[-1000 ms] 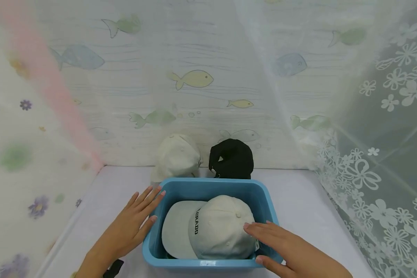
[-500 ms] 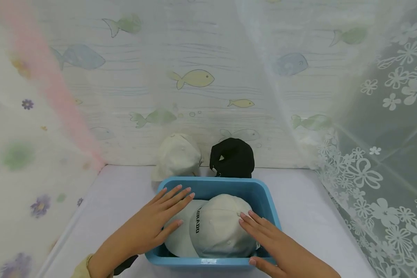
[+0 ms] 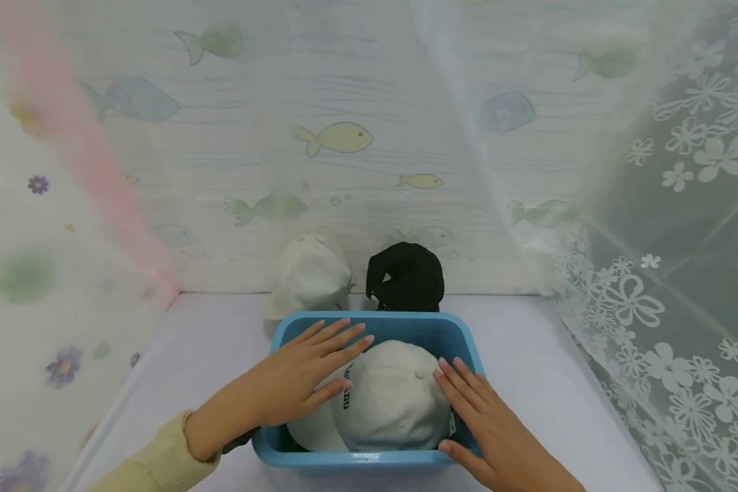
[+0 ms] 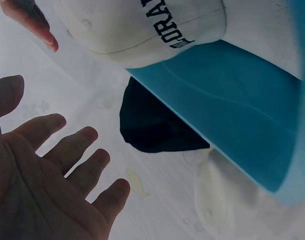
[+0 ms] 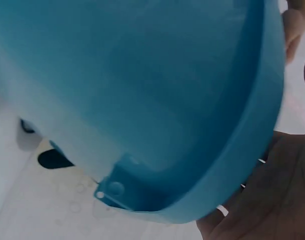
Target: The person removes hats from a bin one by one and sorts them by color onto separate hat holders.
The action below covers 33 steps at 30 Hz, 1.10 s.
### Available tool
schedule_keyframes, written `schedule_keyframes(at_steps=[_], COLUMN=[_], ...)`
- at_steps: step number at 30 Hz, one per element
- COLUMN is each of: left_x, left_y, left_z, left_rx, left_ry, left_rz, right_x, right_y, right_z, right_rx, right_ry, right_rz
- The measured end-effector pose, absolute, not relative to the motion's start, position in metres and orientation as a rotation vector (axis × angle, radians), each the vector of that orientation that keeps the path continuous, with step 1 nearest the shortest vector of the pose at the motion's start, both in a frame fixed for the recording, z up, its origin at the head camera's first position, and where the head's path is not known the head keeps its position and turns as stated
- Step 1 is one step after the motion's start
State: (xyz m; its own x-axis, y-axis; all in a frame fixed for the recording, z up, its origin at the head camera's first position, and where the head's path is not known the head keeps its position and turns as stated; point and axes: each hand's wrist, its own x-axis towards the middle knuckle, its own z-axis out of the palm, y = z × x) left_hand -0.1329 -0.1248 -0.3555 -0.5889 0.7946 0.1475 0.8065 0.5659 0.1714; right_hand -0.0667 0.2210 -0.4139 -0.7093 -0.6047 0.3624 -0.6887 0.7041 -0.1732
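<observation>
A pale cap (image 3: 393, 396) with dark lettering lies in a blue plastic basin (image 3: 344, 459), its brim toward the left. My left hand (image 3: 301, 376) hovers over the brim and the basin's left side, fingers spread and straight. In the left wrist view its palm and fingers (image 4: 82, 150) hold nothing. My right hand (image 3: 495, 427) is at the basin's right side, straight fingers extending over the rim close to the crown. The right wrist view shows the basin's outer wall (image 5: 142, 90), partly covering that hand's fingers.
Behind the basin, a cream cap (image 3: 313, 273) and a black cap (image 3: 415, 277) stand side by side on the white-covered table (image 3: 523, 355). A fish-print curtain (image 3: 344, 82) hangs at the back, and sheer flowered curtains (image 3: 670, 369) flank the sides.
My left hand has moved right, from the basin's left rim to over the cap's brim. The right hand has shifted slightly, its fingers now pointing more upward. Cap and basin stay put.
</observation>
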Motion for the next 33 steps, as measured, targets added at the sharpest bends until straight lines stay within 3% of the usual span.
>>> schedule_keyframes(at_steps=[19,33], left_x=[-0.157,-0.160], left_y=[-0.075,-0.047], left_z=[-0.360,-0.383], left_rx=[-1.623,-1.608], left_ry=[-2.773,-2.840], left_rz=[-0.384,-0.422], right_x=[-0.068,-0.066], right_y=[0.240,0.246], right_z=[-0.440,-0.443], right_rx=[0.935,0.916], right_ry=[-2.688,-2.667], right_rz=[0.466,0.496])
